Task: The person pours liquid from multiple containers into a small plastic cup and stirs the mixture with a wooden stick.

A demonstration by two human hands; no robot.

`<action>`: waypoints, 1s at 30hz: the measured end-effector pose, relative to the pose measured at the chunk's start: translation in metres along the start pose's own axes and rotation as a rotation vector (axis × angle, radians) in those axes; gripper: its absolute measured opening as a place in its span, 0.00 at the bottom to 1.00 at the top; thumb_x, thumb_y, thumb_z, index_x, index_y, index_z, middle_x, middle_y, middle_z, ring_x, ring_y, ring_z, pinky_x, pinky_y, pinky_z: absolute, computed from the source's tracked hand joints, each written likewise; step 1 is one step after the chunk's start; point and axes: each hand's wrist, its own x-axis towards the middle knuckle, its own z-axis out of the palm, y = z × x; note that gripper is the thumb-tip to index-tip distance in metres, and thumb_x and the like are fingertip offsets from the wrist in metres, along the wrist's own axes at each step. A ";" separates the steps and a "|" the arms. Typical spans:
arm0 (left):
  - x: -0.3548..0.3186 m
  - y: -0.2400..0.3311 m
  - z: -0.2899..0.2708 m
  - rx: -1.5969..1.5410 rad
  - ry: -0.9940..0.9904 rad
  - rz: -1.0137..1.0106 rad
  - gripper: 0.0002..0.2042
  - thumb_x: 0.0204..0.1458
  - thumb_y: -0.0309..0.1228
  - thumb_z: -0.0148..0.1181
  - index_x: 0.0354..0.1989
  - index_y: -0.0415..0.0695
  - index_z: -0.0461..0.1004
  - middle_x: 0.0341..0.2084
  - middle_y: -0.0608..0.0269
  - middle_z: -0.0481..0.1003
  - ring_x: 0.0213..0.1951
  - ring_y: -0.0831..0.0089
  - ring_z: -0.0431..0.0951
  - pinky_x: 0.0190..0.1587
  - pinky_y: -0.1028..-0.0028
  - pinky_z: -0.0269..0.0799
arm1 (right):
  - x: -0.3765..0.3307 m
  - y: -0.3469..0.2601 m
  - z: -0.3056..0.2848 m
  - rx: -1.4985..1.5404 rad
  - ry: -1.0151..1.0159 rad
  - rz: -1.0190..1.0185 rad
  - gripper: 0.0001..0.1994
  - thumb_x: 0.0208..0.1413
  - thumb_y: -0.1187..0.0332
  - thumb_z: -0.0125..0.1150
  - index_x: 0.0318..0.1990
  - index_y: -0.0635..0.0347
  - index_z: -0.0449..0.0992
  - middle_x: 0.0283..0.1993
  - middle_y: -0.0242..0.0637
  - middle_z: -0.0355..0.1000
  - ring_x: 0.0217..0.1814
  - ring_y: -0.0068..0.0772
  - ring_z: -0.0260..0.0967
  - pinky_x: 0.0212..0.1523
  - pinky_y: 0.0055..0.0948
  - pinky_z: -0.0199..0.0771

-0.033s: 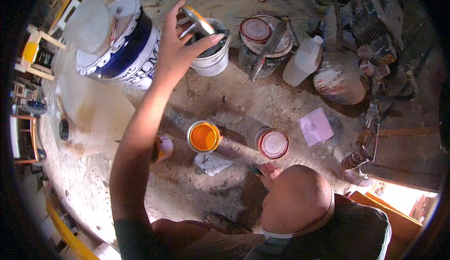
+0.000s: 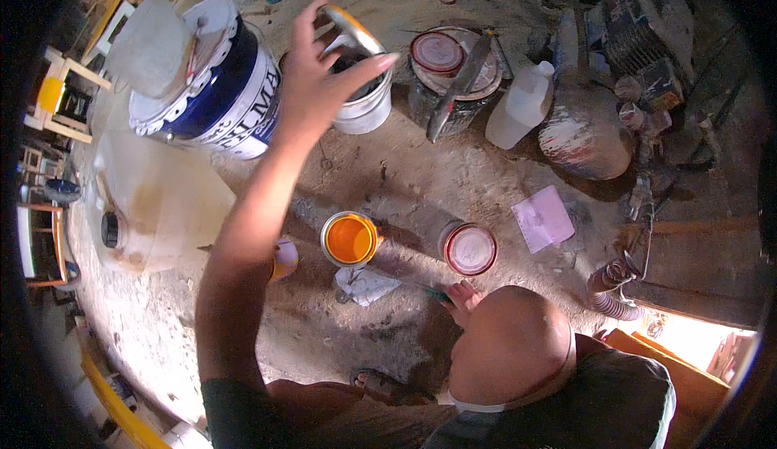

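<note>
My left hand (image 2: 312,85) reaches out to the far left of centre, thumb and fingers spread around the rim of a round lid (image 2: 356,28) smeared orange along its edge. The lid tilts over the mouth of a whitish bucket (image 2: 366,113) that is dark inside. My right hand (image 2: 463,302) is low beside my bent knee, closed on a tool with a green handle (image 2: 438,295); its far end is hard to make out. Between the hands stands an open can of orange paint (image 2: 350,239), a crumpled white cloth or paper (image 2: 367,285) just below it.
A can with a red-rimmed lid (image 2: 471,250) stands right of the paint. A large blue-and-white bucket (image 2: 214,97) and a translucent jerrycan (image 2: 166,198) are at left. Farther back are a lidded bucket (image 2: 453,113) and a white jug (image 2: 522,107). A pink paper (image 2: 544,219) lies right.
My left hand and the lid have shifted slightly right, and the lid's tilt has changed. My right hand has hardly moved.
</note>
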 end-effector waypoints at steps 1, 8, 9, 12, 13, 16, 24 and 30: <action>0.009 -0.010 0.014 0.099 -0.019 0.061 0.49 0.38 0.40 0.78 0.66 0.39 0.51 0.56 0.45 0.64 0.58 0.57 0.68 0.59 0.59 0.66 | 0.000 0.001 -0.001 -0.002 0.003 0.005 0.17 0.56 0.60 0.61 0.49 0.58 0.72 0.43 0.47 0.72 0.45 0.53 0.71 0.42 0.48 0.71; 0.051 -0.048 0.113 0.831 -0.237 0.072 0.46 0.33 0.44 0.76 0.63 0.43 0.60 0.58 0.45 0.64 0.60 0.46 0.66 0.60 0.47 0.61 | 0.006 0.001 -0.003 0.039 -0.022 -0.013 0.16 0.55 0.61 0.61 0.48 0.58 0.72 0.42 0.46 0.71 0.44 0.53 0.71 0.41 0.48 0.70; 0.057 -0.048 0.124 1.009 -0.318 0.015 0.47 0.33 0.44 0.76 0.64 0.45 0.60 0.59 0.45 0.64 0.60 0.46 0.66 0.61 0.46 0.60 | 0.005 0.001 -0.003 0.047 -0.025 -0.005 0.16 0.55 0.61 0.61 0.48 0.58 0.72 0.42 0.46 0.71 0.44 0.53 0.71 0.41 0.48 0.70; 0.071 -0.064 0.141 1.147 -0.428 -0.039 0.45 0.32 0.45 0.74 0.64 0.53 0.63 0.61 0.48 0.63 0.64 0.47 0.61 0.60 0.37 0.56 | 0.009 0.004 -0.006 0.062 -0.021 -0.010 0.16 0.55 0.61 0.62 0.48 0.58 0.72 0.41 0.46 0.71 0.44 0.53 0.71 0.41 0.48 0.70; 0.075 -0.066 0.147 1.174 -0.467 -0.047 0.44 0.32 0.44 0.74 0.65 0.54 0.63 0.61 0.49 0.62 0.65 0.47 0.59 0.60 0.35 0.54 | 0.008 0.002 -0.008 0.069 -0.023 -0.006 0.16 0.55 0.61 0.62 0.48 0.58 0.72 0.41 0.46 0.71 0.43 0.53 0.71 0.40 0.48 0.70; 0.084 -0.077 0.154 1.176 -0.567 -0.129 0.47 0.31 0.48 0.75 0.66 0.57 0.62 0.64 0.48 0.59 0.67 0.46 0.55 0.62 0.34 0.49 | 0.013 0.005 -0.012 0.077 -0.026 -0.007 0.16 0.54 0.61 0.62 0.47 0.58 0.72 0.41 0.46 0.70 0.43 0.53 0.71 0.40 0.49 0.70; 0.042 -0.059 0.082 0.895 -0.299 0.121 0.44 0.37 0.62 0.69 0.60 0.44 0.68 0.51 0.47 0.72 0.52 0.57 0.71 0.54 0.59 0.67 | 0.020 -0.001 -0.026 0.091 -0.041 -0.016 0.15 0.53 0.62 0.63 0.46 0.58 0.73 0.40 0.45 0.70 0.42 0.52 0.71 0.39 0.49 0.70; -0.078 0.044 -0.091 0.402 -0.699 -0.343 0.17 0.49 0.38 0.70 0.41 0.40 0.79 0.28 0.66 0.78 0.31 0.81 0.74 0.32 0.77 0.69 | 0.023 0.013 -0.004 0.122 -0.104 -0.084 0.15 0.51 0.64 0.63 0.44 0.59 0.73 0.37 0.43 0.67 0.38 0.50 0.69 0.36 0.49 0.68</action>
